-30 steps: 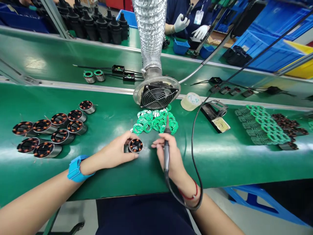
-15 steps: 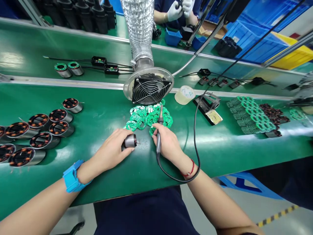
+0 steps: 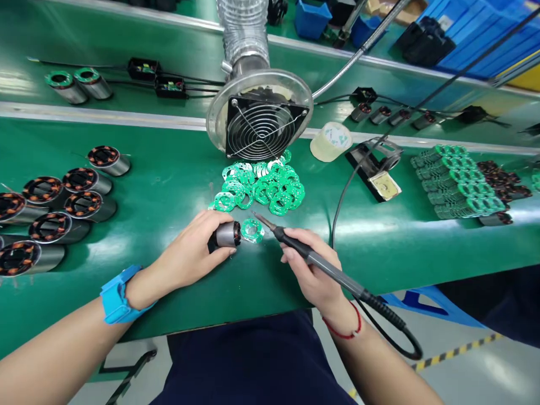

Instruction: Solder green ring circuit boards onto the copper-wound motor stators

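Observation:
My left hand [image 3: 192, 252] grips a small metal stator [image 3: 226, 234] lying on its side on the green bench, with a green ring-shaped circuit board [image 3: 252, 230] against its right end. My right hand [image 3: 314, 270] holds a black soldering iron [image 3: 320, 261] like a pen. The iron's tip points up and left and sits close to the board's upper edge. Just behind lies a loose pile of green ring boards [image 3: 265, 187].
A fume-extraction fan [image 3: 260, 121] on a silver duct stands behind the pile. Several copper-wound stators [image 3: 63, 199] lie at the left. A tape roll [image 3: 331, 141], an iron stand [image 3: 375, 171] and rows of finished stators [image 3: 455, 183] are at the right. The iron's cable [image 3: 390, 323] hangs off the front edge.
A green board now sits at the stator's end. My right hand turned the iron from upright to slanted, its tip near the board. The view dipped down toward the bench.

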The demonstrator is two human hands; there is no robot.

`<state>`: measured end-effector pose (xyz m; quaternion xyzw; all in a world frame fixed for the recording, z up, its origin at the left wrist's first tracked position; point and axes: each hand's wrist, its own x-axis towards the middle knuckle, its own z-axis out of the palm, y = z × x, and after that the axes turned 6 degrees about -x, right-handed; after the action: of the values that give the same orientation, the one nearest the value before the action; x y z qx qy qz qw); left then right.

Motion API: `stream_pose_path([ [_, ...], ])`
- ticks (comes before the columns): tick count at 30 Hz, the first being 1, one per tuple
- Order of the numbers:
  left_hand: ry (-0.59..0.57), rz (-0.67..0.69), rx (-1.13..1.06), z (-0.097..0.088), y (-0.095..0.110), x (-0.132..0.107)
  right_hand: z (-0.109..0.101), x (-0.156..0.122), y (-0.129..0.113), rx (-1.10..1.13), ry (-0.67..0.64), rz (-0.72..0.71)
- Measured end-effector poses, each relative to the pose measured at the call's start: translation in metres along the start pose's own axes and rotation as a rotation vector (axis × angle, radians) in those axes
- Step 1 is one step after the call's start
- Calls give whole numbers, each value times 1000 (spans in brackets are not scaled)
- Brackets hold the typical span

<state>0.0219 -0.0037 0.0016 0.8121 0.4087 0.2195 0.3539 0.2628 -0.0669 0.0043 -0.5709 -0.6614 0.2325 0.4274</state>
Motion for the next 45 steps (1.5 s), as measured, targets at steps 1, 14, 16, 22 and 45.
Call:
stream_pose_path([
  [1, 11, 1, 3, 0, 0, 0, 1, -5, 2, 29, 51, 39],
  [14, 61, 19, 54, 3, -3, -1, 9, -11, 8, 216, 74, 310],
  [16, 59, 15, 58, 4, -3, -1, 9, -10, 7, 236, 71, 326],
  [22, 68, 9, 73, 6, -1, 1, 8, -11, 7, 262, 79, 312],
  [45, 61, 34, 109, 5, 5, 2, 4, -6, 4, 10, -135, 34],
])
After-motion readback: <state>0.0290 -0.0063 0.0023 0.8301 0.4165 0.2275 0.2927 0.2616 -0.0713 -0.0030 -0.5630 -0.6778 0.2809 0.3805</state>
